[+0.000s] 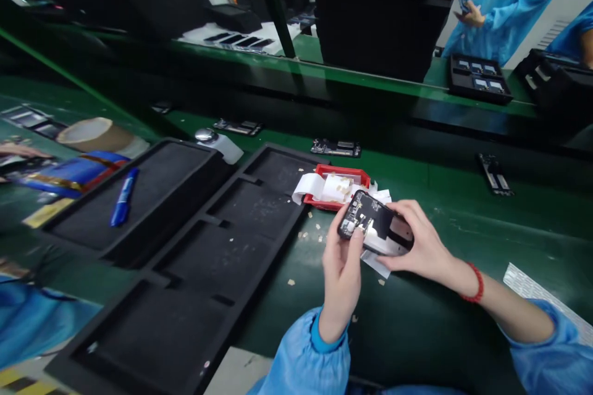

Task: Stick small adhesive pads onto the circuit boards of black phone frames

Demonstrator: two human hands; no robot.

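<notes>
An opened smartphone (380, 222) with its inner parts showing is held level above the green bench, between my two hands. At its left end my left hand (340, 265) grips the edge, the thumb resting on the inside near the small parts. My right hand (421, 244) pinches the right end between thumb and fingers, a red bracelet around the wrist. Just behind the phone sits a red tray (343, 171) with white paper strips (310, 187) and small tan pieces. A white slip of paper (377, 264) lies partly hidden under the phone.
Black foam trays (217, 259) stand to the left, one bearing a blue marker (123, 197). More phone assemblies (336, 147) lie along the back of the bench. A sheet of labels (546, 299) is at right. People in blue gowns (504, 6) work across and left.
</notes>
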